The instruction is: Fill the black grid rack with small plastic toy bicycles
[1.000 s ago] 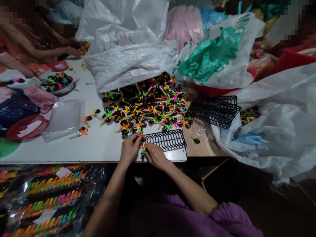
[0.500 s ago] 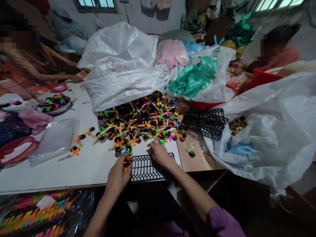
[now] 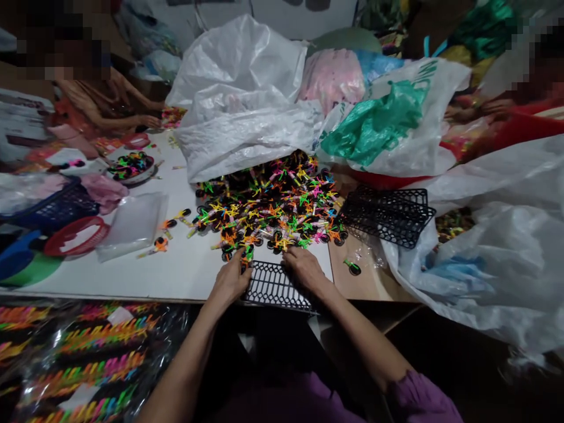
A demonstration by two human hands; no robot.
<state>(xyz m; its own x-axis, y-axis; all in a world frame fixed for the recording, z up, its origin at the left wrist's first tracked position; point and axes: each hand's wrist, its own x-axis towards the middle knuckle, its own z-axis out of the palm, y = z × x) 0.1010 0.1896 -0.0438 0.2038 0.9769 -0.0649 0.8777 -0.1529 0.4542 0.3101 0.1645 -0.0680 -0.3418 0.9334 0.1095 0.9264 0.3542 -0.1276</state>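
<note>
A black plastic grid rack [image 3: 274, 285] lies at the front edge of the white table, between my two hands. My left hand [image 3: 230, 277] is at its left end, fingers closed around small toy bicycles with green and orange parts and black wheels. My right hand [image 3: 305, 269] reaches over the rack's right part to the near edge of a heap of toy bicycles [image 3: 273, 205]. Its fingers are bent together at a yellow toy bicycle [image 3: 279, 241]; the grip itself is partly hidden.
A large white sack [image 3: 247, 141] lies behind the heap. More black racks [image 3: 388, 214] are stacked at the right, near an open plastic sack [image 3: 493, 247]. Clear bags [image 3: 134, 226], a red basket [image 3: 77, 236] and a bowl of toys [image 3: 132, 167] stand left. Two other people sit across.
The view has swung left and down, so the table appears shifted rightward. My right hand has moved toward the heap's near edge; my left hand stays by the rack's left end.
</note>
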